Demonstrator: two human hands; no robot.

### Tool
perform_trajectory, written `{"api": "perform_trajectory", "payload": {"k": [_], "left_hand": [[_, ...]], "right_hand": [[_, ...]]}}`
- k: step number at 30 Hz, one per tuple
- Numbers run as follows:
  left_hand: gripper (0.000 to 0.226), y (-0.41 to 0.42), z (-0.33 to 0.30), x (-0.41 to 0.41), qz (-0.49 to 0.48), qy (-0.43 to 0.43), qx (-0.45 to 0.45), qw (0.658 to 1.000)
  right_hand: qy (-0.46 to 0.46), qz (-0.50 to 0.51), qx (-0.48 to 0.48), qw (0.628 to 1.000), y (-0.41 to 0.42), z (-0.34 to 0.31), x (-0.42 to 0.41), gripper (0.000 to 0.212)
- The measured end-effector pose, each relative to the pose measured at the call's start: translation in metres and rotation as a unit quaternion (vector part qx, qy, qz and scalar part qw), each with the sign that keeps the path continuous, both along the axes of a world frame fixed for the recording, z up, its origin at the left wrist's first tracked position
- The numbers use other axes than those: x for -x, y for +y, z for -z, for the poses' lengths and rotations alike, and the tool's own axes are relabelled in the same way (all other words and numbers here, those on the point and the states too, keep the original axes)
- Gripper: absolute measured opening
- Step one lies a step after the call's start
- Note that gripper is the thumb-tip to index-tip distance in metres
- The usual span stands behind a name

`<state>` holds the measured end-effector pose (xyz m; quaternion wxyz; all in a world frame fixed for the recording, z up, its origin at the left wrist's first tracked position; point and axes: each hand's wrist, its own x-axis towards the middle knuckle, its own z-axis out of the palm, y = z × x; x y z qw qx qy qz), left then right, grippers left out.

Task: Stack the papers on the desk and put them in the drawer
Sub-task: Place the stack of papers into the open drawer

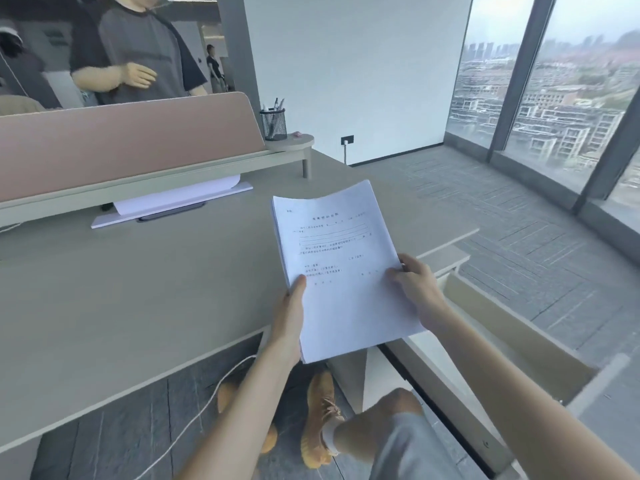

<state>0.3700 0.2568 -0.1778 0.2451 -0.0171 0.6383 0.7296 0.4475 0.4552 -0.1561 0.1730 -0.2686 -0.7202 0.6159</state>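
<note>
Papers [341, 271], gathered into one stack, are held above the near right part of the bench [138, 289], printed side up. Left hand [291, 313] grips the lower left edge, thumb on top. Right hand [417, 289] grips the right edge likewise. Stacking appears complete; transfer is in hand. An open drawer [512, 327] lies to the right, below bench level. Next move calls for swinging the stack right and lowering it flat inside the drawer walls. More paper [176, 197] remains under the rear shelf.

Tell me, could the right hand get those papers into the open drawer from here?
Probably yes. The right hand grips the stack of papers just beside the drawer, which stands open with nothing visible blocking it.
</note>
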Motion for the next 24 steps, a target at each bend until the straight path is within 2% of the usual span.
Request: {"api": "perform_trajectory", "payload": {"k": [3,7,10,14,15,18,20,24], "left_hand": [[0.053,0.031,0.006,-0.016,0.001,0.009,-0.010,1.000],[0.040,0.077,0.013,-0.033,-0.002,0.012,-0.016,1.000],[0.033,0.105,0.020,-0.047,0.032,0.056,0.008,0.998],[0.012,0.136,0.038,-0.059,0.080,0.140,0.057,0.985],[0.017,0.142,0.043,-0.062,0.092,0.154,0.063,0.982],[0.056,0.158,0.063,-0.067,0.129,0.187,0.078,0.971],[0.062,0.165,0.076,-0.073,0.166,0.225,0.101,0.955],[0.030,0.178,0.089,-0.086,0.245,0.283,0.200,0.905]], "right_hand": [[-0.003,0.022,0.003,1.000,0.029,0.006,-0.022,0.032],[-0.014,0.037,0.009,0.999,0.073,0.017,-0.053,0.032],[-0.025,0.053,0.023,0.998,0.108,0.032,-0.074,0.033],[-0.056,0.083,0.019,0.995,0.149,0.055,-0.100,0.032],[-0.064,0.086,0.022,0.994,0.159,0.062,-0.105,0.032],[-0.087,0.088,0.034,0.992,0.183,0.082,-0.119,0.030],[-0.101,0.097,0.035,0.989,0.196,0.092,-0.126,0.028],[-0.144,0.091,0.006,0.985,0.214,0.109,-0.140,0.015]]}}
